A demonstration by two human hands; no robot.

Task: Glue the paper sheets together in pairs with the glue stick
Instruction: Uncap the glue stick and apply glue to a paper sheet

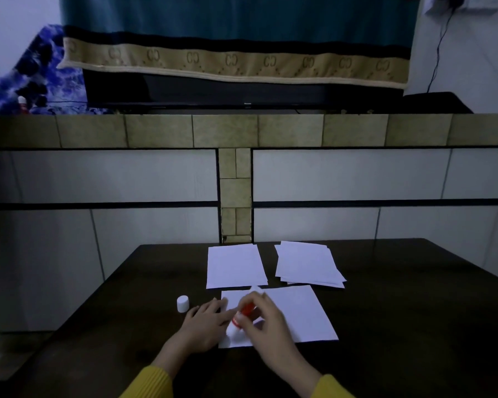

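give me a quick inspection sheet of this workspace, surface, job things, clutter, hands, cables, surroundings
surface: dark table, papers and a cap lying on it
job's things: near sheet under both hands; single sheet behind it; loose stack of sheets to the right of that; red and white glue stick, uncapped, its tip on the near sheet; white cap standing left of the sheets
clutter: nothing seen
hands: left hand lies flat on the near sheet's left edge; right hand grips the glue stick
cables: black cable hanging down the wall at upper right
surroundings: tiled wall, tiled ledge, a cloth-draped television above
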